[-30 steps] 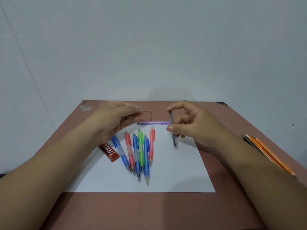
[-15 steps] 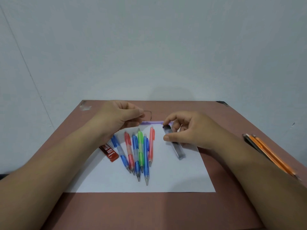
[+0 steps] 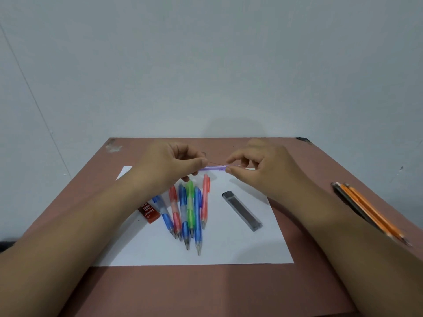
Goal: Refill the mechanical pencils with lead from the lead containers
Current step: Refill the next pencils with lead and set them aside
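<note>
the left hand (image 3: 169, 164) pinches a thin lead (image 3: 216, 163) toward the purple pencil (image 3: 214, 168), pinched level by the right hand (image 3: 263, 167), likely for threading, grey lead case (image 3: 242, 210) parked on the paper (image 3: 229, 252).

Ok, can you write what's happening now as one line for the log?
left hand: holds purple pencil | right hand: pinches thin lead at pencil | grey lead container: on paper

1. Seven mechanical pencils: a purple one (image 3: 215, 167), three blue (image 3: 165, 213) (image 3: 183, 213) (image 3: 198, 220), two red (image 3: 175, 209) (image 3: 205, 197), one green (image 3: 190, 204).
2. Two lead containers: grey (image 3: 242, 210) and red (image 3: 148, 211).
3. One sheet of paper (image 3: 229, 248).
4. Three wooden pencils (image 3: 370, 211) at the table's right edge.
5. Two hands (image 3: 169, 163) (image 3: 267, 165).
</note>
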